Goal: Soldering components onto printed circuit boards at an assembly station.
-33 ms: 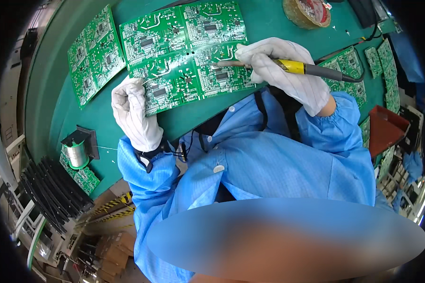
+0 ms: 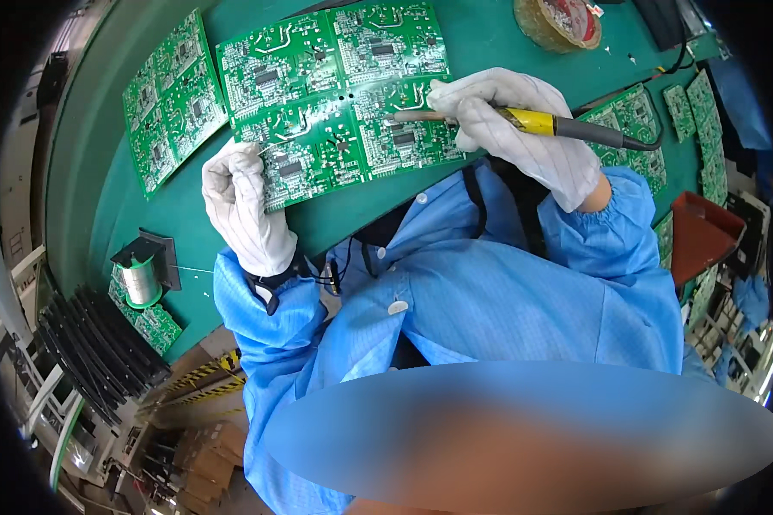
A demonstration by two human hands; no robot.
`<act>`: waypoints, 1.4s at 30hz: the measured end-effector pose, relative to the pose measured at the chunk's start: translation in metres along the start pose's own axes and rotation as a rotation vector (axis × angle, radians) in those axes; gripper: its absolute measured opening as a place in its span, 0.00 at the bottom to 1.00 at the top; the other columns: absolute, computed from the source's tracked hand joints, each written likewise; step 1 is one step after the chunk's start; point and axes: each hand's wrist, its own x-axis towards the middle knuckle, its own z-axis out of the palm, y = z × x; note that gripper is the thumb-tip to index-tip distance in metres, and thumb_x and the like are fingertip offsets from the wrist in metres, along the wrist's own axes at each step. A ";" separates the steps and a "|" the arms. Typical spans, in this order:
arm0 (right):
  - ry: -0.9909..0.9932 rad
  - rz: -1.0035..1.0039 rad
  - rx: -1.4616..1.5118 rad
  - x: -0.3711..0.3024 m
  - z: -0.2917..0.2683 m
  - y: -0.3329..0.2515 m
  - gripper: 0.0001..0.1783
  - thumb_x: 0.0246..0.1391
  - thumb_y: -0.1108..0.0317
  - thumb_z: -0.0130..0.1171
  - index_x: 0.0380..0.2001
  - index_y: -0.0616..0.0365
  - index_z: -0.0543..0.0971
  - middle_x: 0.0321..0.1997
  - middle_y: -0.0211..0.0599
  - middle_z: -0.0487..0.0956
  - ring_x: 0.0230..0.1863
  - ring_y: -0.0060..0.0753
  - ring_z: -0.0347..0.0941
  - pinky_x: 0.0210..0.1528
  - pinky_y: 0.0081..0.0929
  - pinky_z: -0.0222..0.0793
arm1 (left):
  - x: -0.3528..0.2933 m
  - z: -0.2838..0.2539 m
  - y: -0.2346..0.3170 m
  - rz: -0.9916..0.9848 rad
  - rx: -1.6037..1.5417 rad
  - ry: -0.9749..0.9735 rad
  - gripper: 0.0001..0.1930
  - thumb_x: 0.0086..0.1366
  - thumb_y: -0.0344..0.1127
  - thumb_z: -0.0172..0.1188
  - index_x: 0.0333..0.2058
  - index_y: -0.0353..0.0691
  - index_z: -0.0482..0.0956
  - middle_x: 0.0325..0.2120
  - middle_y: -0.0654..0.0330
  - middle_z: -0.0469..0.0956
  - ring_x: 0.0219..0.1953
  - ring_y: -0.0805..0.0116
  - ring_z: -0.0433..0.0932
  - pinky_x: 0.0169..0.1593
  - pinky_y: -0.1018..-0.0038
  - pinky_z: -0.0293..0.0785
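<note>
A panel of green circuit boards (image 2: 352, 159) lies in front of me, dense with small parts. My right hand (image 2: 511, 116), in a white glove, is closed round a soldering iron (image 2: 528, 121) with a yellow and grey handle. Its tip points left, over the panel's near right board; whether it touches cannot be made out. At the panel's near left corner is my left hand (image 2: 242, 202), also gloved, its fingers pinched together. A thin silvery solder wire (image 2: 270, 147) sticks out of them over the board. From a solder spool (image 2: 141, 283) at the left, a strand runs toward my left sleeve.
Another board panel (image 2: 177, 103) rests on the green bench (image 2: 481, 51) at the far left. A round basket (image 2: 541, 30) stands far right. More boards (image 2: 631, 129) and a red-brown bin (image 2: 704, 236) are at the right. Black curved strips (image 2: 99, 348) stand lower left, near the spool.
</note>
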 end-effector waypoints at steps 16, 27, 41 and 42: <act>-0.047 0.040 0.027 -0.001 -0.003 0.001 0.14 0.60 0.59 0.64 0.47 0.48 0.84 0.43 0.32 0.85 0.42 0.39 0.81 0.45 0.31 0.75 | 0.004 0.001 -0.001 0.051 -0.070 -0.005 0.17 0.76 0.45 0.57 0.43 0.32 0.75 0.38 0.61 0.77 0.39 0.77 0.71 0.50 0.77 0.68; -0.072 0.145 0.091 -0.001 -0.005 -0.005 0.13 0.65 0.65 0.57 0.47 0.59 0.84 0.43 0.37 0.86 0.34 0.24 0.79 0.41 0.24 0.77 | 0.003 -0.001 -0.001 0.024 0.013 0.022 0.17 0.74 0.44 0.59 0.43 0.32 0.77 0.40 0.59 0.78 0.41 0.74 0.73 0.52 0.74 0.69; 0.122 0.392 0.199 -0.004 -0.014 -0.026 0.15 0.70 0.64 0.52 0.48 0.61 0.83 0.46 0.35 0.86 0.34 0.17 0.76 0.40 0.17 0.73 | 0.003 -0.001 0.006 -0.015 0.036 0.018 0.18 0.74 0.44 0.59 0.45 0.31 0.77 0.38 0.60 0.78 0.38 0.75 0.73 0.48 0.76 0.71; 0.154 0.407 0.111 -0.006 -0.023 -0.027 0.17 0.71 0.63 0.50 0.49 0.62 0.82 0.47 0.36 0.86 0.34 0.16 0.75 0.39 0.16 0.71 | 0.003 -0.001 0.008 -0.023 0.070 -0.013 0.18 0.75 0.44 0.58 0.45 0.30 0.77 0.37 0.60 0.78 0.38 0.75 0.73 0.47 0.76 0.71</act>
